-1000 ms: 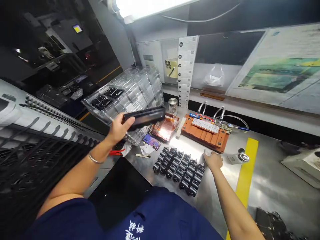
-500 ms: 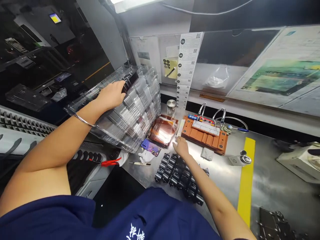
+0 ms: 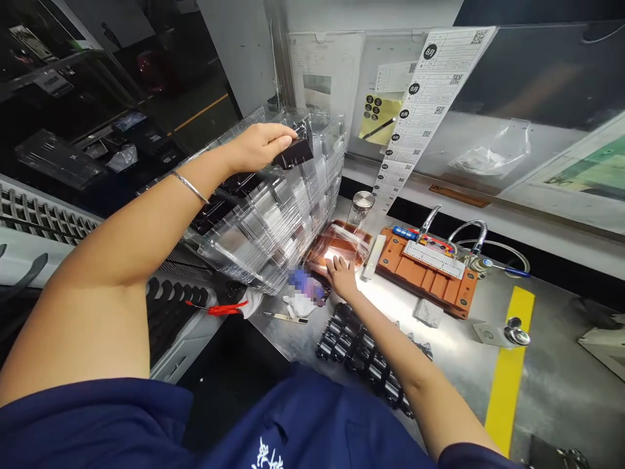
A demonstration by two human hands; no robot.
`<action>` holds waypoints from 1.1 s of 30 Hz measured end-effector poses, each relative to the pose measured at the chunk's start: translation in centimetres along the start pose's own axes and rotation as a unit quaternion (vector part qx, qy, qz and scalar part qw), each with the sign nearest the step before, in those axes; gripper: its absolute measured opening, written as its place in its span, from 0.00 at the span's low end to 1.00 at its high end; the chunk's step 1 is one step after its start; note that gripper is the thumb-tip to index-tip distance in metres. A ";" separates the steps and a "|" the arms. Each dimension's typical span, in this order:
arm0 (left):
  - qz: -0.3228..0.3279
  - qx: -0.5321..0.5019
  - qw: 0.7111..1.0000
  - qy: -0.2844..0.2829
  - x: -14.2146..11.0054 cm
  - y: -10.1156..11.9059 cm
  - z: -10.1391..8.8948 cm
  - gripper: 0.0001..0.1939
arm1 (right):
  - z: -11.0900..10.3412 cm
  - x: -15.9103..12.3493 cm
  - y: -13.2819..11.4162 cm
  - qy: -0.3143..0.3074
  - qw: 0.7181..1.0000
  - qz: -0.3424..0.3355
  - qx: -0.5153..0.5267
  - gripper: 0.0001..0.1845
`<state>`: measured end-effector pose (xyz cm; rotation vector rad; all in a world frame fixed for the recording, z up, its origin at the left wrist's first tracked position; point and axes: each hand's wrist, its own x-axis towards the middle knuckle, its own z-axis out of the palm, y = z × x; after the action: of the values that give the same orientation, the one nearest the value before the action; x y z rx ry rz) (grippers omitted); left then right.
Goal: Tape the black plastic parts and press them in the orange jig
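Observation:
My left hand (image 3: 261,146) is closed on a dark, block-like part (image 3: 297,151) at the top of a tall stack of clear plastic trays (image 3: 278,215). The fingers' far side is hidden, and I cannot make out the part's details. With its fingers spread, my right hand (image 3: 342,277) lies at the near edge of a copper-brown flat piece (image 3: 349,238) covered by clear film. Beside that hand is a phone with a blurred surface (image 3: 305,283), with a white crumpled cloth (image 3: 300,305) below it. Rows of black parts (image 3: 361,348) lie under my right forearm.
An orange-brown fixture (image 3: 430,277) with hoses stands right of the copper-brown piece. A lidded glass jar (image 3: 362,207) is behind. Tweezers (image 3: 286,318), red-handled pliers (image 3: 227,308), a folded pad (image 3: 428,313) and a metal-topped bottle (image 3: 516,333) also surround the work area.
My left hand has risen at the tray stack, and the dark part shows more fully in its grip. My right hand has moved left from beside the fixture onto the filmed piece. The view has shifted.

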<state>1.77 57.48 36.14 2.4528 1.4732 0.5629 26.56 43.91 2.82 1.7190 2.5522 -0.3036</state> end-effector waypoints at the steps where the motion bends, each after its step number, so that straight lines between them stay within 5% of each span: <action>1: 0.004 0.023 1.000 -0.007 -0.1 0.6 0.1 0.22 | 0.0 -0.1 -0.1 -0.002 1.000 0.005 0.000 0.25; 5: 0.010 0.139 0.990 0.021 -1.5 2.3 1.6 0.33 | -0.5 -0.3 -0.3 -0.008 1.000 0.013 -0.002 0.25; 8: 0.031 0.177 0.982 0.063 -2.0 1.3 2.2 0.33 | -0.8 -0.4 -0.3 -0.013 1.000 0.013 0.002 0.25; 13: 0.015 0.189 0.981 0.033 -1.5 -0.8 0.3 0.32 | -1.1 -0.6 -0.2 -0.003 0.999 0.015 0.034 0.24; 17: 0.080 0.128 0.988 0.021 -7.0 4.7 0.6 0.33 | -1.3 -0.9 0.5 0.015 0.997 0.030 0.076 0.23; 20: 0.075 -0.042 0.996 -0.035 -14.1 9.9 5.1 0.26 | -1.4 -1.5 1.3 0.022 0.994 0.050 0.091 0.20; 23: -0.083 -0.244 0.951 -0.173 -18.2 10.9 13.0 0.23 | -1.6 -2.0 1.9 0.031 0.991 0.075 0.107 0.18; 26: -0.336 -0.348 0.864 -0.142 -17.4 8.4 20.9 0.15 | -1.5 -2.3 2.4 0.036 0.988 0.094 0.120 0.14; 28: -0.429 -0.399 0.804 -0.096 -15.7 6.8 24.5 0.12 | -1.4 -2.1 2.6 0.037 0.986 0.097 0.129 0.12; 33: -0.516 -0.445 0.729 -0.068 -13.8 5.4 27.6 0.15 | -0.8 -1.6 2.8 0.034 0.985 0.028 0.167 0.13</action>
<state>12.19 42.92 10.42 0.7298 1.6416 0.5784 29.82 43.60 3.49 1.9325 2.6141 -0.7196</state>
